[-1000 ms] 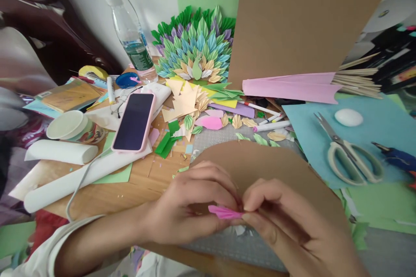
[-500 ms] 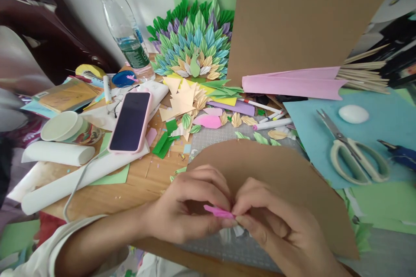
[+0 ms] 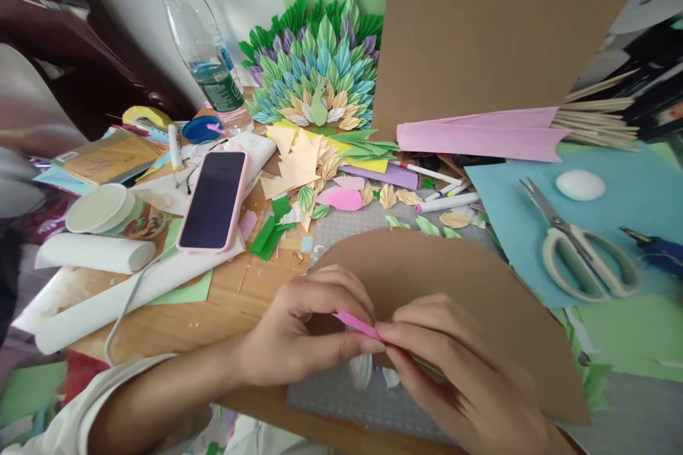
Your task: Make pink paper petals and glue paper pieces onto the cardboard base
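Observation:
A small folded strip of pink paper (image 3: 356, 324) is pinched between the fingertips of my left hand (image 3: 304, 330). At the strip's right end, the thumb and fingers of my right hand (image 3: 459, 362) press together on it. Both hands nearly touch, over the front edge of a brown cardboard piece (image 3: 453, 277) with a curved outline. Under them lies a grey cutting mat (image 3: 346, 398) with a small clear round item and white scraps. Pink paper petals (image 3: 344, 199) and pleated tan leaves (image 3: 388, 197) rest behind the cardboard.
A phone (image 3: 212, 200), paper cup (image 3: 101, 210), white rolls (image 3: 96, 252) and bottles (image 3: 205, 64) stand or lie left. A paper peacock (image 3: 319, 105) leans at the back beside a tall brown board (image 3: 496, 28). Scissors (image 3: 579, 249) and a glue gun (image 3: 654, 249) are right.
The pink paper has tilted, its left end now higher. My right hand's fingers have straightened and lie lower along the paper's right end, and more of the mat shows below.

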A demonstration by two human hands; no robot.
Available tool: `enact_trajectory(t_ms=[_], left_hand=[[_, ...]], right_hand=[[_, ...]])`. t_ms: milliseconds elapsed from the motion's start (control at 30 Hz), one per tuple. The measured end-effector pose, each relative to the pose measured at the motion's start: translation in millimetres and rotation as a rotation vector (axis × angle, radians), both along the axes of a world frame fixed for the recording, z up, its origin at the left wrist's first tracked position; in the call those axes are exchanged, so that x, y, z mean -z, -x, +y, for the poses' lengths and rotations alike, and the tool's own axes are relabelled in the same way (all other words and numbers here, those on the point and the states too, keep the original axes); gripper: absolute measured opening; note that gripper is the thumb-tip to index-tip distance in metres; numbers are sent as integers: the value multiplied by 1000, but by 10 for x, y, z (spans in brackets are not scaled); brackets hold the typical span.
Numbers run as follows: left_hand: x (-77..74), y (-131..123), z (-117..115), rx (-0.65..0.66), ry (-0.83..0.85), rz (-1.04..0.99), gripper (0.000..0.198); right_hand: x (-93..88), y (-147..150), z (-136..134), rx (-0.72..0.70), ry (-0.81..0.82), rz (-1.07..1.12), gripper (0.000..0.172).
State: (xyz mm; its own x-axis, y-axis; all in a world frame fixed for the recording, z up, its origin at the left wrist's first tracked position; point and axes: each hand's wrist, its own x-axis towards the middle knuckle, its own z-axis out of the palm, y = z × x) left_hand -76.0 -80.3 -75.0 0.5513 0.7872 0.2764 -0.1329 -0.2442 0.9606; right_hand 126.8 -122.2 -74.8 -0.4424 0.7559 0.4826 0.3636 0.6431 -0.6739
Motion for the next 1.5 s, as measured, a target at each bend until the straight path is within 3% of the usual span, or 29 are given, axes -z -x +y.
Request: enact_trajectory(t_ms=[300, 600, 767, 1000, 1100, 1233, 1400, 1500], left_hand=[[7, 41, 38, -66, -172, 111, 7], [2, 40, 38, -68, -57, 143, 11], [16, 50, 12, -112, -1, 145, 36], [-44, 53, 53, -103, -309, 227, 12], [-57, 54, 55, -111, -303, 229, 8], [-65, 57, 27, -108, -108, 212, 3], [-92, 48, 1, -120, 155, 193, 8], [-95, 35, 1, -105, 223, 158, 8]], right_hand=[[0, 30, 22, 29, 93, 48, 22], [-4, 33, 0, 31, 225, 78, 18], [-11, 64, -10, 14, 384, 138, 16], [12, 93, -8, 102, 591, 218, 11], [19, 96, -24, 107, 622, 238, 12], [20, 91, -16, 121, 491, 199, 12], [74, 22, 2, 146, -102, -34, 36], [120, -50, -47, 139, -300, -262, 40]])
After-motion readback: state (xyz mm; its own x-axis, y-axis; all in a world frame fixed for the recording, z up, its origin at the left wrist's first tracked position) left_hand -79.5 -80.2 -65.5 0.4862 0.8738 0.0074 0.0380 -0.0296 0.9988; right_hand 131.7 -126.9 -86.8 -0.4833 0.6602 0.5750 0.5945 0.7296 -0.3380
